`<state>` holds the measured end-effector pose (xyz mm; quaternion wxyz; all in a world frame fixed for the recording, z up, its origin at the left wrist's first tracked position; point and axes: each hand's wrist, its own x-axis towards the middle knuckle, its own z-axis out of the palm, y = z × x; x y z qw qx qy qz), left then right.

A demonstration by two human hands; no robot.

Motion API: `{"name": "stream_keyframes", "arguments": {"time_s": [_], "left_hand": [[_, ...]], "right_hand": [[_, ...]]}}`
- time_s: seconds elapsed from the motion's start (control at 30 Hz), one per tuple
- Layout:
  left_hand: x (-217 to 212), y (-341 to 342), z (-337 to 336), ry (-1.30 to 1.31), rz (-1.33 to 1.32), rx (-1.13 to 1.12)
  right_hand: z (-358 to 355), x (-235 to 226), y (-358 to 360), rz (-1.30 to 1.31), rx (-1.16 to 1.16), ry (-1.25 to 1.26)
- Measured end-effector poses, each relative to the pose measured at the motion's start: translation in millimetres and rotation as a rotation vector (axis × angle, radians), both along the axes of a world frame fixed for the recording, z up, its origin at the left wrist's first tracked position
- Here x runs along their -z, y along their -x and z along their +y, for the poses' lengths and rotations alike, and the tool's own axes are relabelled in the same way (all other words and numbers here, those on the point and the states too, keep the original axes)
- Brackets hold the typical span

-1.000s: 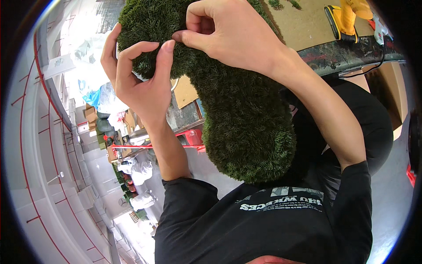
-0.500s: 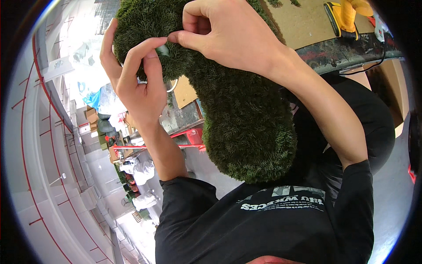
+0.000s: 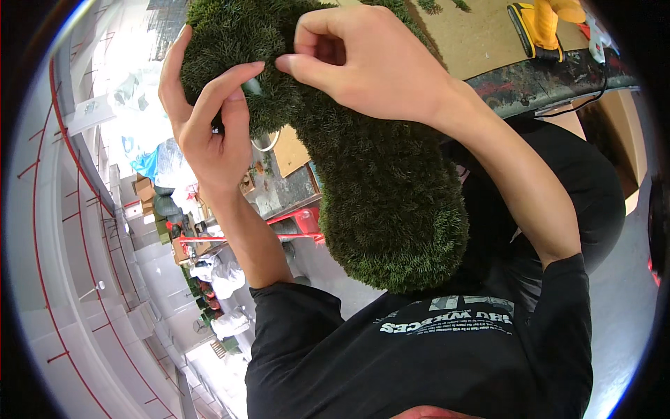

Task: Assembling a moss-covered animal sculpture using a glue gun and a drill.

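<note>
A large curved form covered in dense dark green artificial foliage [image 3: 391, 188] reaches from the top of the view down against my shirt. At its upper part, my left hand [image 3: 216, 133] has its thumb and index finger bent around a small pale greenish piece [image 3: 252, 86], its other visible finger raised along the foliage edge. Just right of it, my right hand [image 3: 377, 66] is closed in a pinch, thumb against curled fingers, over the foliage. Whatever lies inside that pinch is hidden. A small gap separates the two hands' fingertips.
Beyond the foliage is a worktable with a brown board [image 3: 481, 35] and a dark, paint-marked edge [image 3: 530, 80]. A yellow-and-black power tool [image 3: 537, 31] with a cable stands at the far right. Green sprigs [image 3: 429, 5] lie on the board. A red stool-like frame [image 3: 306, 220] stands lower left.
My right hand has drawn slightly right, so its thumb tip no longer meets the left index fingertip. My left hand has shifted a little left.
</note>
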<state>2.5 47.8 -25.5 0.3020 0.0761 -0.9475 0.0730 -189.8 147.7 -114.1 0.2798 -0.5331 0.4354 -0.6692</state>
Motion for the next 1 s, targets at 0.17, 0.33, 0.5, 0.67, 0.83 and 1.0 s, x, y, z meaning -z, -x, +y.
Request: {"name": "stream_keyframes", "arguments": {"time_s": [0.17, 0.33, 0.5, 0.67, 0.83, 1.0], "left_hand": [[2.9, -0.6, -7.5, 0.022, -0.014, 0.027], [6.5, 6.7, 2.6, -0.022, 0.009, -0.057], [-1.8, 5.9, 6.2, -0.046, 0.01, -0.051], [-5.9, -2.1, 6.6, 0.01, -0.037, -0.062], [-5.2, 16.5, -4.3, 0.017, -0.022, 0.07], [-4.3, 1.2, -11.4, 0.052, -0.02, 0.074]], "right_hand": [[49.2, 22.9, 43.0, 0.152, 0.047, -0.149], [152.8, 58.5, 119.2, 0.162, 0.116, -0.541], [151.1, 108.1, 174.1, 0.28, 1.011, -0.408], [79.5, 110.0, 164.6, 0.025, 0.764, -0.088], [30.3, 177.0, 231.8, -0.003, 0.807, 0.148], [75.3, 101.9, 159.6, -0.321, 0.48, -0.141]]}}
